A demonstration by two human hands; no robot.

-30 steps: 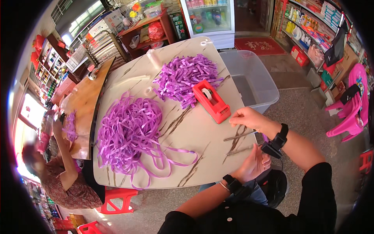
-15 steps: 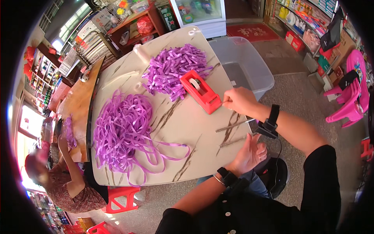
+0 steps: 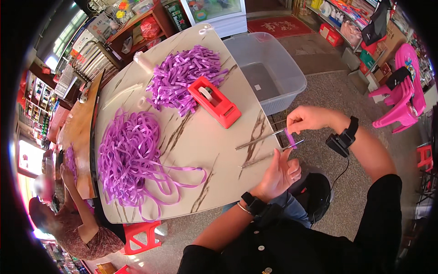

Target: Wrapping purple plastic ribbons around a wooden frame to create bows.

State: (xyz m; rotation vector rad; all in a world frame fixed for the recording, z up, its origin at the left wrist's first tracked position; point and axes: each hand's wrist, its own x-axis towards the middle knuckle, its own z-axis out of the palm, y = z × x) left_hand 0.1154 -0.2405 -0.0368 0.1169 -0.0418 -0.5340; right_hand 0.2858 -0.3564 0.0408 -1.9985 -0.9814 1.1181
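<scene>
At the right edge of the table, my right hand (image 3: 311, 118) pinches a short strip of purple ribbon (image 3: 290, 139), which stretches across the ends of two thin metal rods (image 3: 261, 139). My left hand (image 3: 282, 172) is just below the rods, palm up, thumb raised and fingers loosely curled apart; I see nothing held in it. A red tape dispenser (image 3: 214, 102) with a roll of tape stands on the tabletop beyond. Behind it lies a pile of flattened purple ribbon loops (image 3: 182, 75). Nearer, to the left, a tangled heap of long purple ribbon (image 3: 130, 153) trails one strand rightward.
The marbled table (image 3: 219, 182) has a clear plastic bin (image 3: 278, 68) against its right side. A white roll (image 3: 143, 62) lies near the far edge. At a wooden table (image 3: 82, 123) on the left, another person (image 3: 80, 217) handles purple ribbon. Pink chairs (image 3: 404, 91) stand at right.
My right hand has moved off the tape dispenser's end, toward me and right, to the rod ends, where a purple ribbon strip now shows. The whole view has shifted slightly.
</scene>
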